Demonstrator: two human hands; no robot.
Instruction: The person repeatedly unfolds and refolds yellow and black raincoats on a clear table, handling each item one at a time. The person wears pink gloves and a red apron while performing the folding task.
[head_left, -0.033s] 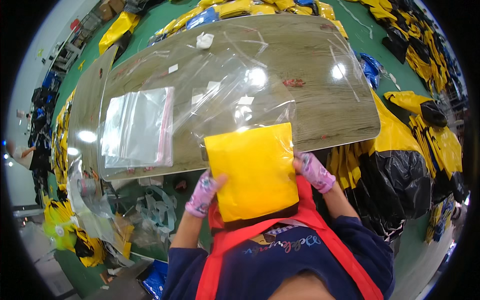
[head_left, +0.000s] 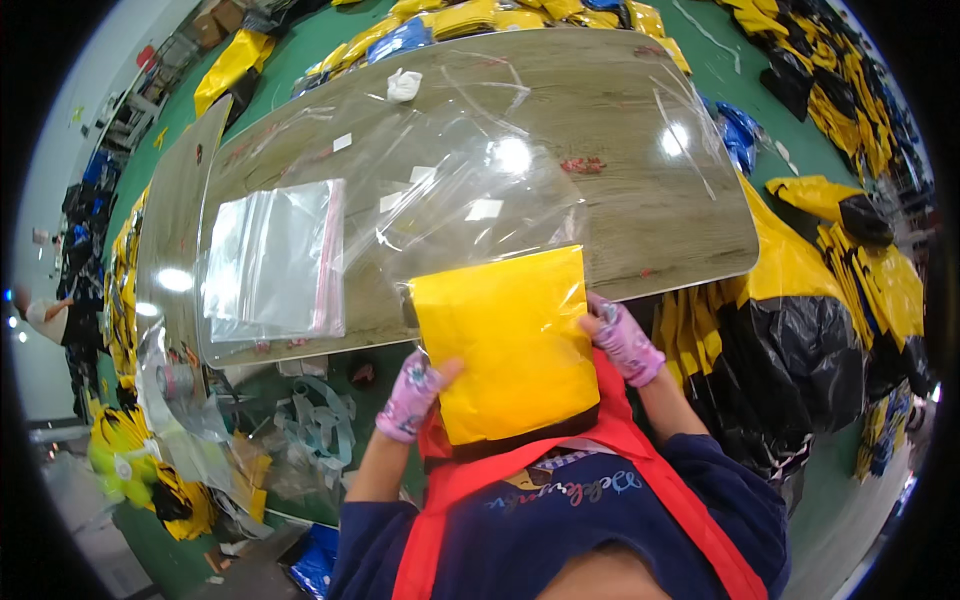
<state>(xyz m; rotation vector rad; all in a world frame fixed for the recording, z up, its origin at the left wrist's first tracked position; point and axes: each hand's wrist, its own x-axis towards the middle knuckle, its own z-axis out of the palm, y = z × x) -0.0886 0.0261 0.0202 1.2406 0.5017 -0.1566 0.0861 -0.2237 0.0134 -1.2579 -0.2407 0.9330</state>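
Note:
A folded yellow sheet (head_left: 508,345) with a black lower edge stands tilted in front of me at the table's near edge. My left hand (head_left: 412,395), in a pink patterned fingerless glove, grips its left side, thumb on the front. On the other side, my right hand (head_left: 622,340), gloved alike, pinches the right edge near mid-height. The fingers behind the sheet are hidden. Glossy clear film seems to cover the yellow sheet, and a clear plastic bag (head_left: 540,215) spreads above it over the table. To the left lies a stack of flat clear bags (head_left: 275,260).
The wood-patterned table (head_left: 660,225) bears paper scraps (head_left: 484,209) and a crumpled white wad (head_left: 404,85). Yellow and black bundles (head_left: 790,350) hang or lie at the right. Below left are a green fan (head_left: 122,467) and tangled strips (head_left: 322,425). A person (head_left: 48,312) is far left.
Both hands keep their hold on the yellow sheet. My left hand sits slightly lower, and my right hand is a little further left and up. One paper scrap shows slightly lower.

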